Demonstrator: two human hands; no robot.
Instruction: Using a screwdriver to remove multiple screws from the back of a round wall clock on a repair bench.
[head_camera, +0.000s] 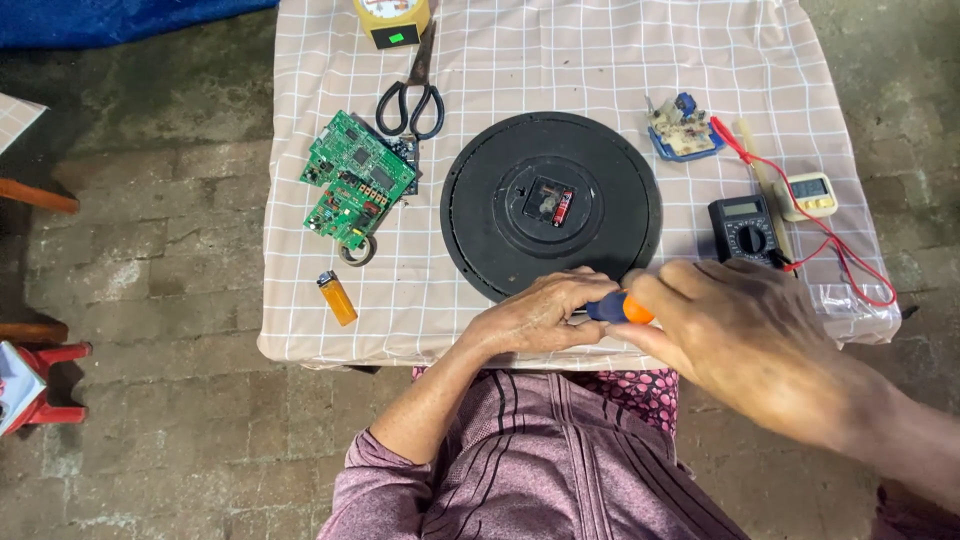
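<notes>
— Orange and blue, that screwdriver (618, 307) — who has it?

— Both hands: the right hand (735, 325) is wrapped around the handle, and the left hand (540, 315) pinches the shaft near the tip, likely to steady it.

— Where?

— At the near rim of the black round clock back (500, 240), face-down on the checked surface (600, 60) — its battery compartment (551, 203) showing.
</notes>
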